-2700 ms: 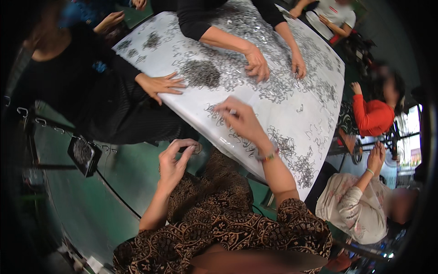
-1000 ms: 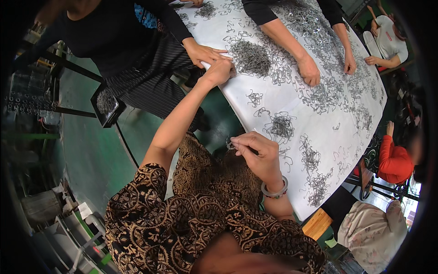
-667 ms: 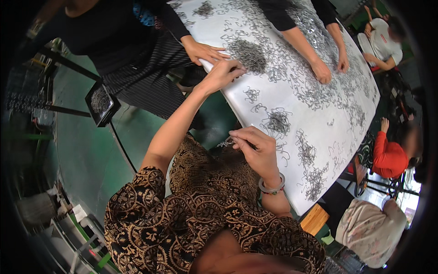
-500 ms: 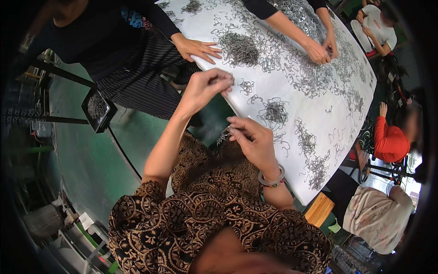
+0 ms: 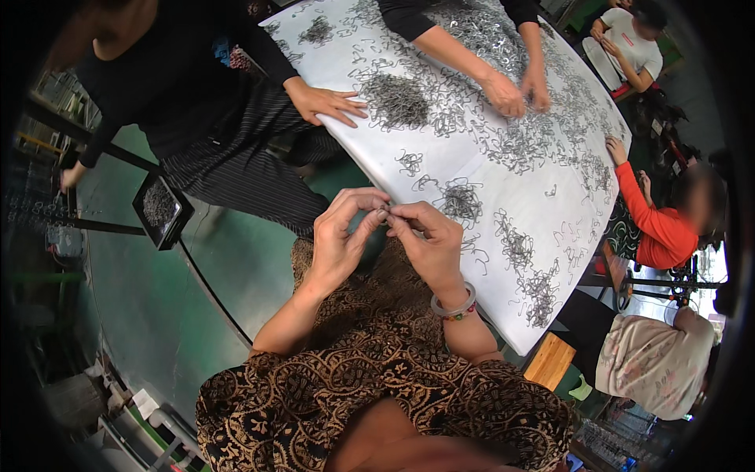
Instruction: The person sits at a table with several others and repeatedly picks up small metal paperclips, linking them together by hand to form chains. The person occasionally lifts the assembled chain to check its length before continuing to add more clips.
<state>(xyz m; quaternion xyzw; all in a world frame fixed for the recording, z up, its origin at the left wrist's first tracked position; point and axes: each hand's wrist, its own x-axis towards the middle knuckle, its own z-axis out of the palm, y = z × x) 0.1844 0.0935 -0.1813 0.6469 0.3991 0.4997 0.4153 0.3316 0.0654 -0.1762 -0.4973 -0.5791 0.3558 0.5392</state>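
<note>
My left hand (image 5: 344,234) and my right hand (image 5: 429,242) meet fingertip to fingertip at the table's near left edge. Both are closed in a pinch. Between the tips is something tiny and greyish, too small to name. A light bangle and a beaded bracelet (image 5: 456,311) circle my right wrist. Small bent-wire hooks lie on the white tabletop (image 5: 511,307); the closest are a pile of hooks (image 5: 461,201) just beyond my right hand and a small cluster (image 5: 410,163) farther up.
A co-worker's hand (image 5: 326,104) rests flat on the table's left edge. Another co-worker's hands (image 5: 515,98) work among the hooks at the far side. A black tray (image 5: 163,211) of small metal pieces stands at left. A wooden stool (image 5: 550,361) is by the near right corner.
My hands, apart before, have come together: the left moved down and the right slightly left. Metal bits visible under my right fingers are now hidden. A red-sleeved person now reaches onto the table.
</note>
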